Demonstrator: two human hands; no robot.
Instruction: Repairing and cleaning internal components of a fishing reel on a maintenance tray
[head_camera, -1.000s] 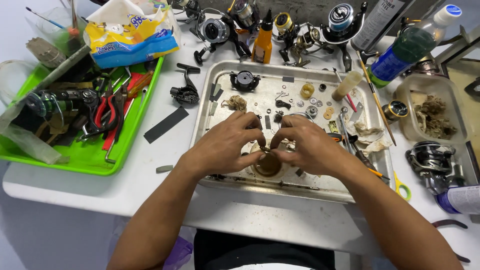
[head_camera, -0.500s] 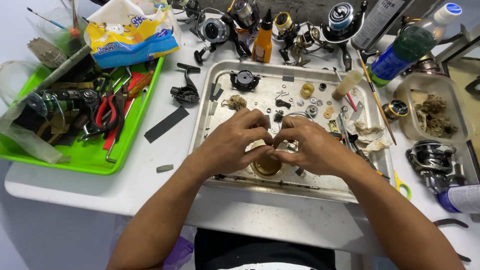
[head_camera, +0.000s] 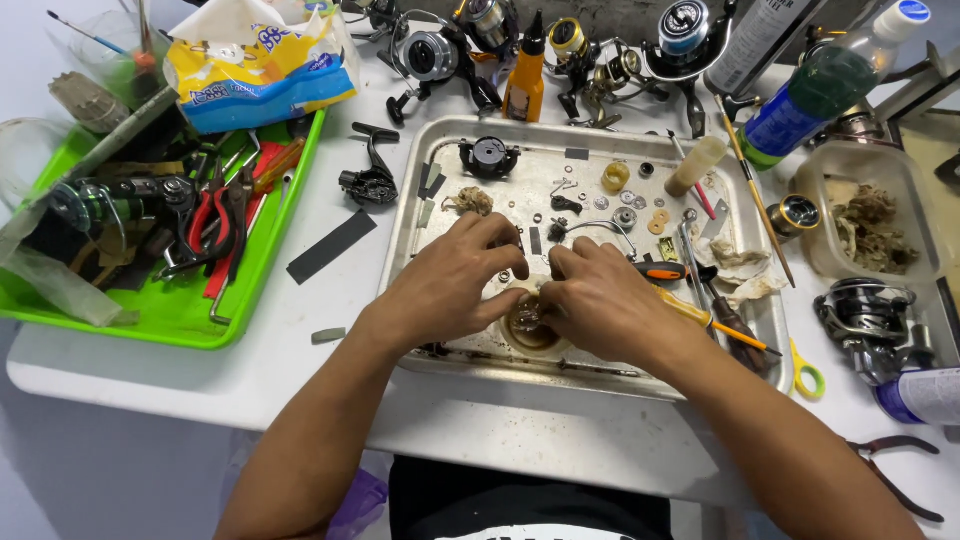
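Both hands meet over a round brownish reel part (head_camera: 530, 327) that rests near the front of a metal tray (head_camera: 440, 135). My left hand (head_camera: 450, 280) curls around the part's left side, fingertips pressed to its top. From the other side my right hand (head_camera: 600, 300) grips it, fingers bent over its rim. What the fingertips pinch at the part's centre is hidden. Small washers, springs and screws lie scattered on the tray behind the hands.
A green tray (head_camera: 250, 290) of pliers and tools sits at left, with a yellow-blue bag (head_camera: 260, 65) behind it. Several fishing reels (head_camera: 430, 55) line the back. Screwdrivers (head_camera: 700, 310), a green bottle (head_camera: 815, 95), a plastic tub (head_camera: 900, 175) and another reel (head_camera: 870, 315) lie right.
Both hands have stayed over the round part, with the fingers shifting slightly on its top. Nothing else has moved.
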